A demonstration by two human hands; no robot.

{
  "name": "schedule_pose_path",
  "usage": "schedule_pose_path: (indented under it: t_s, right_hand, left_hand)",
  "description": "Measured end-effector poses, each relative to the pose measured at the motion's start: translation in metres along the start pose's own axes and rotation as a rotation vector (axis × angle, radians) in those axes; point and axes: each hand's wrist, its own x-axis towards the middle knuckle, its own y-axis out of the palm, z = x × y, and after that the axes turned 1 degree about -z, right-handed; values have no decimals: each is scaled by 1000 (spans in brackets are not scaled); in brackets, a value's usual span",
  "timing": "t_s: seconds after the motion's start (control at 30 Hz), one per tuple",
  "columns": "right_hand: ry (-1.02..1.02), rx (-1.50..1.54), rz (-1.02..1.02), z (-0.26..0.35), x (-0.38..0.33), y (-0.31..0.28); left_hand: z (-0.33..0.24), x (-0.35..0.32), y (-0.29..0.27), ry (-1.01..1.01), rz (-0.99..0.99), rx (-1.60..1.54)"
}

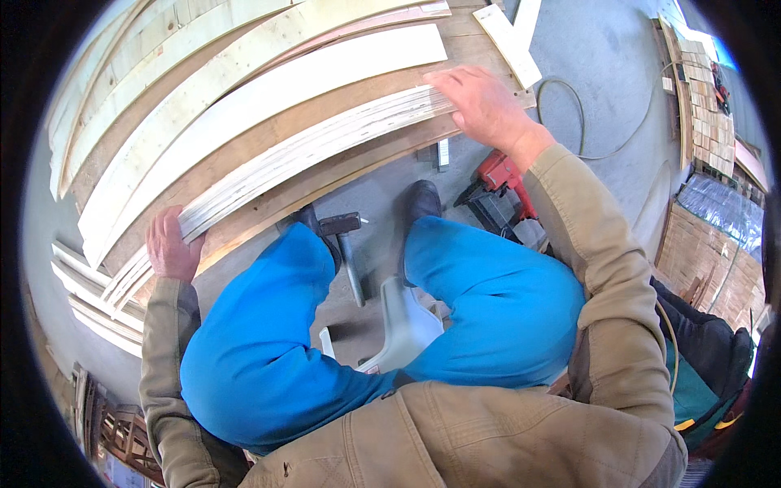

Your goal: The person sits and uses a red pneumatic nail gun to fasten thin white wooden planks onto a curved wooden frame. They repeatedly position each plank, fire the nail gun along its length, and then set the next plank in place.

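A stack of long, thin wooden strips (pixel 317 146) lies across the near side of a wooden work surface (pixel 358 165), its layered edges facing me. My left hand (pixel 173 244) grips the stack toward its left end, fingers over the top and thumb on the near side. At the right end, my right hand (pixel 484 106) is closed around the strips, fingers laid over the far side and thumb nearer me. Just beyond the stack lies a wide pale board (pixel 309 85), apart from both hands.
More pale boards (pixel 171 102) lie farther back on the surface. On the floor are a hammer (pixel 348 260) between my feet, a red nail gun (pixel 500 175) to the right and a hose (pixel 582 114). A white plastic stool (pixel 394 321) is below me. Stacked wood pieces (pixel 706 114) stand far right.
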Motion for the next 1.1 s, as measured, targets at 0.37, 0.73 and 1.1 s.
schedule_pose_path:
  t_s: [0.37,0.73,1.1]
  right_hand:
    - [455,362,-127,-18,-29,14]
    - [580,618,-157,-27,-32,21]
    - [581,720,-172,-32,-35,26]
  left_hand:
    - [8,5,2,-18,47,35]
    - [13,2,6,-5,43,59]
    - [15,5,3,2,45,57]
